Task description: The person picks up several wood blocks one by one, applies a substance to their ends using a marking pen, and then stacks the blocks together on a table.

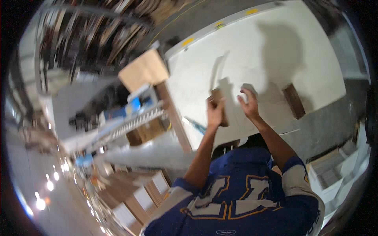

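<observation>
My left hand (214,113) is shut on a small brown wooden block (217,95), held up over a large white panel (275,55). My right hand (249,104) is just right of it, fingers spread, hovering at or touching the white surface; nothing shows in its grip. A second dark brown wooden block (294,101) lies flat on the panel further right, apart from both hands. My forearms rise from a blue jersey with white and orange lettering at the lower edge.
A tan board (143,70) leans by the panel's left corner, and a long wooden strip (174,120) runs along its left edge. Stacked white pieces (334,169) sit at the lower right. Blurred shelving (90,35) fills the upper left.
</observation>
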Demonstrator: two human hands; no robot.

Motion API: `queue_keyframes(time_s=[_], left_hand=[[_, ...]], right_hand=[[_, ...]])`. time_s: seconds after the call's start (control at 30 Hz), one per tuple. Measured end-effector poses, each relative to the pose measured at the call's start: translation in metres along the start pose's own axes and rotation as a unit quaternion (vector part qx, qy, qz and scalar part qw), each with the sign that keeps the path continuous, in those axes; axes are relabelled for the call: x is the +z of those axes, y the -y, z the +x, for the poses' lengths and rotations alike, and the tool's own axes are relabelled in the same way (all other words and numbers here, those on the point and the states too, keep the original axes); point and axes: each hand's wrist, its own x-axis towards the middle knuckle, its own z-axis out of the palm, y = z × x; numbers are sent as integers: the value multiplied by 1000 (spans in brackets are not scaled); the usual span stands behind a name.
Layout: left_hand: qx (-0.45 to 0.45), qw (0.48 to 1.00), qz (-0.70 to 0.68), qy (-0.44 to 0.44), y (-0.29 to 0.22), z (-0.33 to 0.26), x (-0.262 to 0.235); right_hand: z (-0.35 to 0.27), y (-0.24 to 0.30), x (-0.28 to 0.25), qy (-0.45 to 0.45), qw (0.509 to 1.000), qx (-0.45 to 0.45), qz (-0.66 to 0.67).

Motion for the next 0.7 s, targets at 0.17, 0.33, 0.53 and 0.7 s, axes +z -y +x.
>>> queue_keyframes(time_s=[0.17, 0.33, 0.53, 0.7], left_hand=[[21, 1000, 4, -3, -2, -51, 26], [98, 934, 232, -252, 28, -45, -32], [-152, 836, 372, -373, 129, -39, -113], [-83, 934, 230, -260, 164, -36, -146]], right_hand=[[-36, 47, 6, 238, 694, 470, 490], [-24, 60, -26, 339, 785, 393, 339], [-1, 75, -61, 382, 850, 272, 240], [5, 126, -72, 350, 860, 272, 254]])
